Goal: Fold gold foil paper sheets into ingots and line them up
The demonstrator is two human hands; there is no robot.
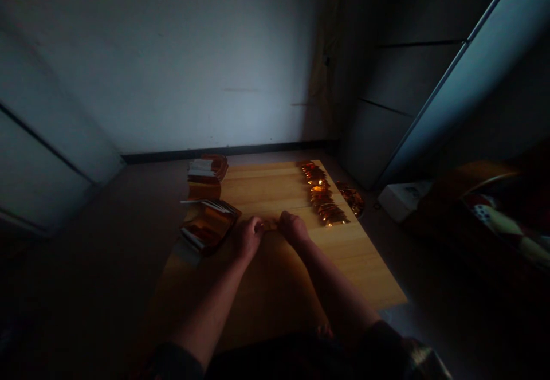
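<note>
Over the middle of a wooden table (262,182), my left hand (249,236) and my right hand (294,229) pinch the two ends of a small brownish-gold piece of paper (270,226). Both hands have their fingers curled closed. Dim light hides the exact shape of the piece. Left of my left hand lie loose stacks of gold-orange paper sheets (217,225) with pale edges, some of them curled. Beyond my right hand, a row of shiny folded gold foil pieces (320,194) runs along the table's right side.
Past the right table edge, a container of more shiny gold pieces (352,199) sits low down. A white box (401,199) is on the floor farther right, near a tall cabinet (412,82). The pale wall (215,70) stands behind the table.
</note>
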